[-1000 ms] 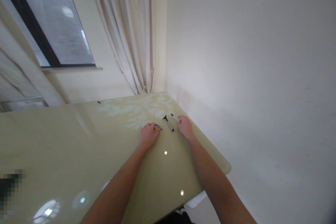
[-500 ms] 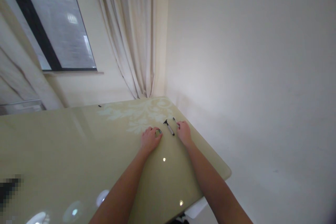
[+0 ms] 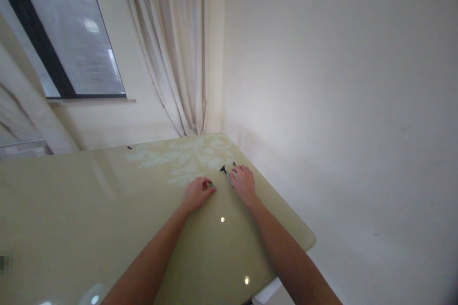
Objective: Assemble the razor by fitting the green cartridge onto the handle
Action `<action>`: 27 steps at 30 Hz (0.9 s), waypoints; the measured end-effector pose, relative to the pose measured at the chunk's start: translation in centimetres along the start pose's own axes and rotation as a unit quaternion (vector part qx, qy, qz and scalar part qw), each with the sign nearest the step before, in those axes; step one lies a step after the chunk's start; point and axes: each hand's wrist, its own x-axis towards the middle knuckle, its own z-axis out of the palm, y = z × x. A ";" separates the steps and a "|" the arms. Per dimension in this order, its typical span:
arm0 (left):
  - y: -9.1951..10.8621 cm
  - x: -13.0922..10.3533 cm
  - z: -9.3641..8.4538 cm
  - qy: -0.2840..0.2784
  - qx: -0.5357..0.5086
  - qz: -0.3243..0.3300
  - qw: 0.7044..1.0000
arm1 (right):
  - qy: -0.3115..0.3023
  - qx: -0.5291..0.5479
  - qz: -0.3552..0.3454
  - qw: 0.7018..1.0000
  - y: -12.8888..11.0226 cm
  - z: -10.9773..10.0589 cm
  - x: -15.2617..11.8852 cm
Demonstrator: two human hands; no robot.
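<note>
My left hand [image 3: 198, 193] rests on the table with thumb and fingertips closed around a small greenish, dark-ended piece [image 3: 212, 185], too small to identify. Just right of it lies a razor [image 3: 228, 177] with a black head and a grey handle, its head pointing away from me. Over the handle's right side is my right hand [image 3: 244, 183], fingers apart and thumb at the razor handle. A slim item's dark tip [image 3: 234, 164] shows beyond the right fingers; the hand covers the remainder of it.
The glossy yellow-green table [image 3: 89, 200] has a pale floral pattern in its far corner. A small black piece [image 3: 129, 147] lies at the back edge. Along the right side stands a plain wall [image 3: 339, 105]; a curtain [image 3: 179, 57] hangs behind the table.
My right hand has left its pinch on the slim item and shifted left over the razor handle. My left hand keeps the small piece, its fingers more curled. The view has turned slightly right.
</note>
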 end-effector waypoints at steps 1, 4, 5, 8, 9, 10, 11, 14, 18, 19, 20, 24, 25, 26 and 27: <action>-0.8 -0.3 -0.9 -0.006 -0.012 0.006 1.000 | -0.011 -0.014 -0.004 1.000 -0.2 0.1 -0.2; -4.0 -1.9 -4.6 0.014 -0.028 -0.001 1.000 | -0.034 -0.047 -0.012 0.998 -0.6 0.4 -0.5; -5.4 -2.7 -5.8 0.031 -0.024 -0.008 0.999 | -0.041 -0.054 -0.016 0.998 -0.7 0.4 -0.6; -9.2 -5.3 -8.6 0.072 -0.006 -0.037 0.997 | -0.064 -0.058 -0.024 0.996 -0.9 0.5 -0.5; -10.3 -6.1 -9.1 0.091 0.003 -0.049 0.995 | -0.070 -0.055 -0.025 0.996 -0.9 0.5 -0.5; -11.1 -6.8 -9.4 0.093 0.007 -0.054 0.994 | -0.076 -0.050 -0.026 0.996 -1.1 0.4 -0.5; -11.8 -7.3 -9.5 0.088 0.008 -0.055 0.995 | -0.080 -0.045 -0.028 0.995 -1.2 0.4 -0.5; -12.4 -7.8 -9.5 0.067 0.010 -0.036 0.997 | -0.092 -0.024 -0.046 0.994 -2.5 0.4 -0.8; -11.7 -7.6 -9.5 0.058 0.011 -0.045 0.997 | -0.110 0.062 -0.099 0.987 -6.0 1.2 -1.5; -11.6 -7.6 -9.5 0.055 0.013 -0.046 0.997 | -0.116 0.084 -0.110 0.984 -7.2 1.6 -1.8; -11.5 -7.6 -9.5 0.053 0.018 -0.044 0.997 | -0.121 0.100 -0.115 0.981 -8.5 2.0 -1.9; -11.5 -7.5 -9.5 0.054 0.054 -0.038 0.996 | -0.138 0.130 -0.095 0.977 -13.7 4.0 -2.6; -11.5 -7.5 -9.4 0.053 0.063 -0.040 0.996 | -0.142 0.132 -0.087 0.977 -14.9 4.4 -2.8; -11.5 -7.5 -9.4 0.053 0.071 -0.043 0.995 | -0.144 0.132 -0.080 0.978 -16.0 4.9 -2.9; -11.5 -7.6 -9.4 0.053 0.080 -0.048 0.994 | -0.148 0.130 -0.074 0.978 -16.9 5.2 -3.1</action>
